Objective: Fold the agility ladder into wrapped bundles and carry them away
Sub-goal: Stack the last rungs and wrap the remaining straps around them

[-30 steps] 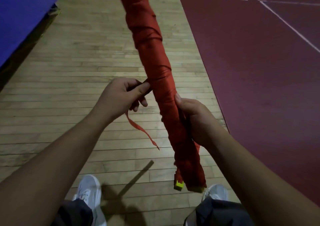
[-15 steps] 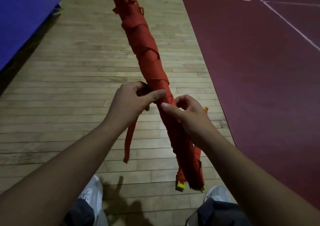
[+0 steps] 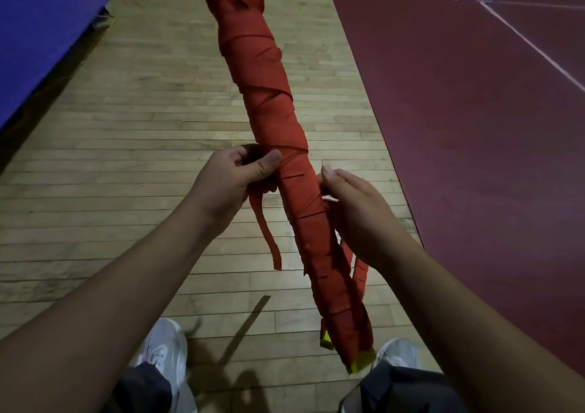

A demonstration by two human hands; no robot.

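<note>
Floorboards (image 3: 126,127), left hand (image 3: 228,181), right hand (image 3: 357,213) grip bundle (image 3: 269,108)

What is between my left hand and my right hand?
The red wrapped bundle runs between them in the head view: the left hand pinches a loose strap against its left side, and the right hand holds its right side.

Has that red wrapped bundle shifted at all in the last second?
Yes. The red bundle has slid back toward the person: its lower end now reaches past the toe of the right shoe.
</note>
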